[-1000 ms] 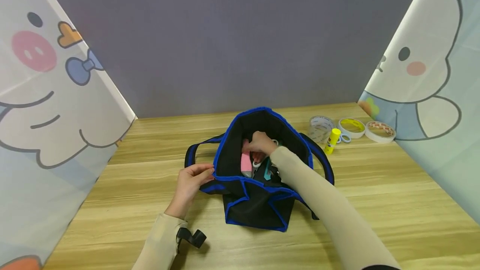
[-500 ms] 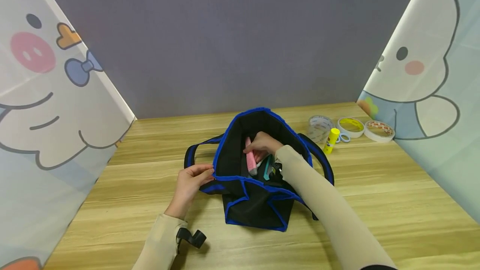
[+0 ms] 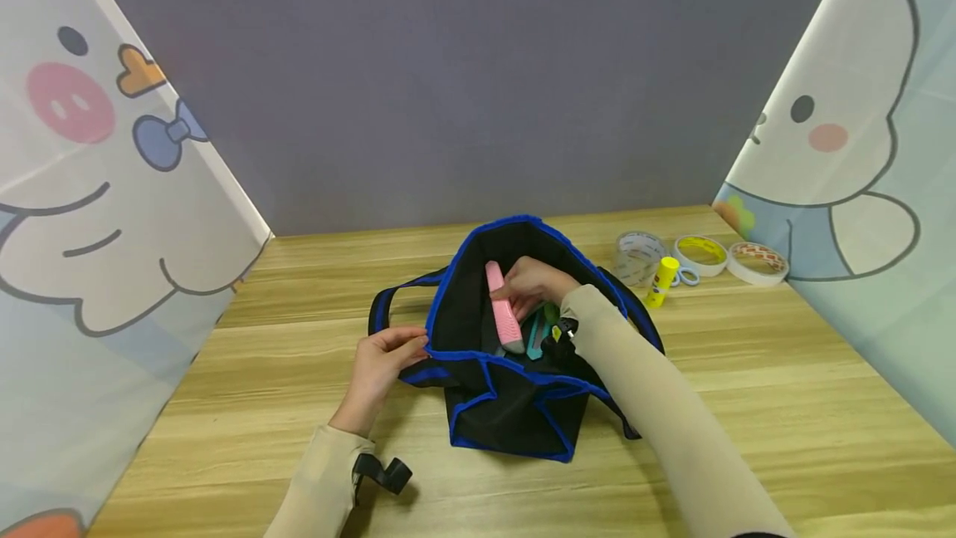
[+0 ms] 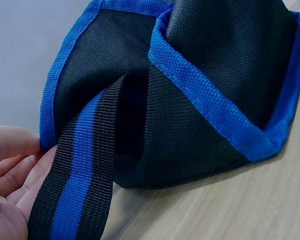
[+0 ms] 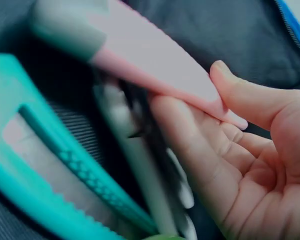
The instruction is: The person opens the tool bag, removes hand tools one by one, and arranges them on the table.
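Observation:
An upright black bag with blue trim (image 3: 511, 422) stands with its mouth wide. My left hand (image 3: 379, 370) pinches the bag's left rim between thumb and fingers; in the left wrist view a black-and-blue strap (image 4: 82, 155) passes in front of that hand (image 4: 15, 175). Inside the bag, my right hand (image 3: 534, 282) holds a long pink tool with a grey end (image 3: 504, 314), pinched between thumb and fingers. Its exact kind is unclear. Beneath lies a teal utility knife (image 3: 536, 335). Blurred white and dark items (image 5: 140, 145) lie beside it, partly hidden.
To the bag's right stand a clear tape roll (image 3: 638, 260) and a yellow glue stick (image 3: 661, 281). Light-blue scissor handles (image 3: 687, 276) show behind the stick. A yellow-lined tape roll (image 3: 700, 254) and a white tape roll (image 3: 758, 264) lie farther right on the wooden table (image 3: 299, 289).
My right hand has shifted slightly right and up with the pink tool, which has tilted and come up from the bag's contents. The teal knife shows more. My left hand has kept its place.

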Motion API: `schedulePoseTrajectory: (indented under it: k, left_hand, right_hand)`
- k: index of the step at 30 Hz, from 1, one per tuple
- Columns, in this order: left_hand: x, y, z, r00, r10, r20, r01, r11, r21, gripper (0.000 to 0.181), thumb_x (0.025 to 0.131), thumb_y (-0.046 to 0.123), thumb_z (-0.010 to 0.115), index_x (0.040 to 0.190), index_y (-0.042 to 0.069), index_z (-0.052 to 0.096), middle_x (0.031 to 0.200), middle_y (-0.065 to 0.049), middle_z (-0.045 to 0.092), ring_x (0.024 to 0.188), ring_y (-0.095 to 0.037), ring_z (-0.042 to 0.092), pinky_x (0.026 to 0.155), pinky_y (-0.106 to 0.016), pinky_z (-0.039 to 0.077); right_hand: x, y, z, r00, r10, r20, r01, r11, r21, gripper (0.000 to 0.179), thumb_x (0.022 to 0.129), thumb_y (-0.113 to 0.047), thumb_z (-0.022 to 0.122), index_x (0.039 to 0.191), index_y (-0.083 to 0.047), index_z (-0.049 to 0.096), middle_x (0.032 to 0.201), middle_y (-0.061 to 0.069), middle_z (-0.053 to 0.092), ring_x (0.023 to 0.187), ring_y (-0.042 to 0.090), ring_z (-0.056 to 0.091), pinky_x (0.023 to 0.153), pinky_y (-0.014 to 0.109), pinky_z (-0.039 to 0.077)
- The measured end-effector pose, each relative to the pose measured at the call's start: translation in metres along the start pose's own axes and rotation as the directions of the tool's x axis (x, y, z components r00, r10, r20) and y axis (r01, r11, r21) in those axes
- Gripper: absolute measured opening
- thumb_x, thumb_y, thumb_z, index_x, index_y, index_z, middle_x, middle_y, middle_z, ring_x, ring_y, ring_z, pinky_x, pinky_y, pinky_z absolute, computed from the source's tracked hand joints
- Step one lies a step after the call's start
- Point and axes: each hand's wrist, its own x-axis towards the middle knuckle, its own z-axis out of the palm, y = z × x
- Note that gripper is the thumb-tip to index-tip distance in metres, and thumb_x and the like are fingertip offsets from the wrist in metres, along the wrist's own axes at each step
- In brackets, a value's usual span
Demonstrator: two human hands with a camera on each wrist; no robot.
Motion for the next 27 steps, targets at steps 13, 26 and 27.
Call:
schedulePoseTrajectory:
  k: [13, 26, 27]
  left_hand:
    - [0.000, -0.001, -0.001, 1.000, -0.003, -0.005, 0.003, 1.000, 0.002, 0.017, 0.091, -0.009, 0.064, 0.105, -0.019, 0.067, 0.094, -0.016, 0.072, 0.072, -0.014, 0.071, 0.071, -0.028, 0.061]
    - [-0.001, -0.001, -0.001, 1.000, -0.007, 0.001, 0.007, 1.000, 0.009, 0.017, 0.091, -0.009, 0.064, 0.105, -0.018, 0.068, 0.091, -0.014, 0.072, 0.071, -0.013, 0.070, 0.070, -0.027, 0.061]
    - [-0.001, 0.000, -0.001, 1.000, -0.006, 0.002, 0.006, 1.000, 0.008, 0.017, 0.091, -0.010, 0.064, 0.105, -0.018, 0.067, 0.091, -0.014, 0.072, 0.070, -0.013, 0.070, 0.070, -0.027, 0.061]
  right_hand:
    - [-0.016, -0.006, -0.008, 0.992, -0.126, 0.016, 0.123, 0.984, 0.126, 0.014, 0.098, -0.007, 0.061, 0.102, 0.005, 0.056, 0.069, 0.009, 0.064, 0.050, 0.017, 0.063, 0.052, 0.033, 0.060]
    - [-0.028, 0.000, -0.018, 0.929, -0.370, -0.021, 0.360, 0.887, 0.290, 0.017, 0.094, 0.003, 0.056, 0.107, 0.002, 0.044, 0.089, 0.014, 0.073, 0.053, 0.013, 0.061, 0.044, 0.022, 0.050]
    - [-0.029, -0.001, -0.018, 0.926, -0.377, -0.019, 0.366, 0.884, 0.291, 0.017, 0.095, 0.003, 0.057, 0.106, 0.002, 0.044, 0.087, 0.012, 0.073, 0.055, 0.013, 0.062, 0.044, 0.022, 0.051]
